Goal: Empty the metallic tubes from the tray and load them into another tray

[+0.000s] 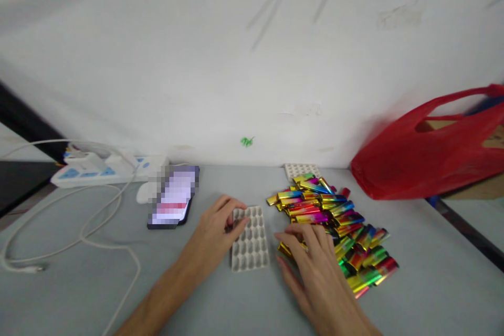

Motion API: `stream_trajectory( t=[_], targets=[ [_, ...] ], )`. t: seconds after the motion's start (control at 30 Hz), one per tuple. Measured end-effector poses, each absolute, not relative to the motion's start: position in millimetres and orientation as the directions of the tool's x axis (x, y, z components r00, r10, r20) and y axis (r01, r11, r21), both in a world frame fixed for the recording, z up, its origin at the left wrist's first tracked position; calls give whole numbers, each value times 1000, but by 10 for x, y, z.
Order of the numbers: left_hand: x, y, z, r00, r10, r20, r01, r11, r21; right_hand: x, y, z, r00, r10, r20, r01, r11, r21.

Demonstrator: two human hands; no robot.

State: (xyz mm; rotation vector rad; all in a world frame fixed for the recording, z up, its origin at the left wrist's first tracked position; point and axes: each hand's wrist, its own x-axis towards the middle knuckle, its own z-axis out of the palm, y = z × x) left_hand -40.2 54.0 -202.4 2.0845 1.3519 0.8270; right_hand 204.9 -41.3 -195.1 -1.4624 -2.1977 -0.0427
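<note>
A white plastic tray (252,244) with rows of small pockets lies flat on the grey table (425,294) in front of me. My left hand (218,231) rests at its left edge, fingers curled onto the tray's upper left corner. To the right lies a heap of shiny rainbow-coloured foil-wrapped sticks (334,215). My right hand (311,257) lies palm down at the near left side of that heap, fingertips on the sticks; whether it has gripped one is hidden.
A second pocketed tray (301,169) lies behind the heap by the white wall. A phone (173,197) lies left of the tray. A white power strip (106,170) with looping white cables (79,236) sits at the far left. A red plastic bag (429,152) is at the right.
</note>
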Motion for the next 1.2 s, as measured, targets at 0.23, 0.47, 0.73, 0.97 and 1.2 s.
stream_trajectory(
  t=[0.23,0.47,0.73,0.97,1.2],
  targets=[
    [-414,551,-1989,315,925,215,609,-370,701,1835,154,-1736,-434,840,326,897,435,72],
    [-415,573,-1985,310,928,208,616,-363,699,1751,429,-1692,-441,878,185,894,411,178],
    [-416,566,-2001,315,924,215,621,-372,690,1744,568,-1672,-472,854,219,877,429,214],
    [-430,568,-1996,313,924,221,625,-375,685,1708,631,-1644,-521,816,251,853,501,144],
    [-439,579,-2000,319,927,197,635,-364,682,1977,601,-1408,-209,816,539,758,483,-438]
  ],
)
